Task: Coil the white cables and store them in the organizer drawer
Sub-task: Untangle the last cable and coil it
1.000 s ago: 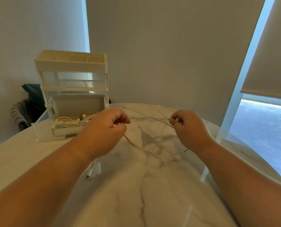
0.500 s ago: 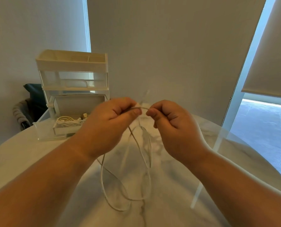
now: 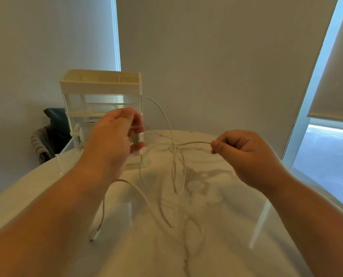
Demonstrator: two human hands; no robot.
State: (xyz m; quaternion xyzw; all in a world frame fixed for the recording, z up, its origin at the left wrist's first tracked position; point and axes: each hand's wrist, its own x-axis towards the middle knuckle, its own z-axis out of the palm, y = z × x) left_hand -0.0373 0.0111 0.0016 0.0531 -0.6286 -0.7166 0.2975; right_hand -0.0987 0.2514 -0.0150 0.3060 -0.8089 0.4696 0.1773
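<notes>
Centre-left of frame, in front of the organizer (image 3: 100, 87), L hand (image 3: 116, 140) is gripping the white cable (image 3: 174, 166). The hand is motion-blurred, so exact finger placement is unclear. Cable is arcing up and over from that hand toward upper centre, then dropping into a long loop mid-frame. One tail is hanging out below the L wrist, w/ its connector (image 3: 95, 234) dangling at lower left, just above the table (image 3: 236, 226).

R hand (image 3: 244, 154), centre-right, is pinching the cable btwn thumb and forefinger, other fingers curled in.

Judgement: L is acting as the collecting hand, R is feeding slack. Hands are being kept above the tabletop so the loops hang free and don't snag. Organizer is sitting at upper left within easy reach, w/ its bottom drawer (image 3: 67, 148) pulled out toward the person, prob. so the finished coil can go straight in. Coil isn't formed yet; the loops are uneven.

Vs 0.5 s ago: hands were nearly knuckle-to-knuckle at frame centre w/ one tidy loop below. Now they are spreading wide, L raised toward the organizer, R swung out right. Loop is looser, and the connector tail is now showing. Drawer contents, visible before, are now hidden behind L hand.
</notes>
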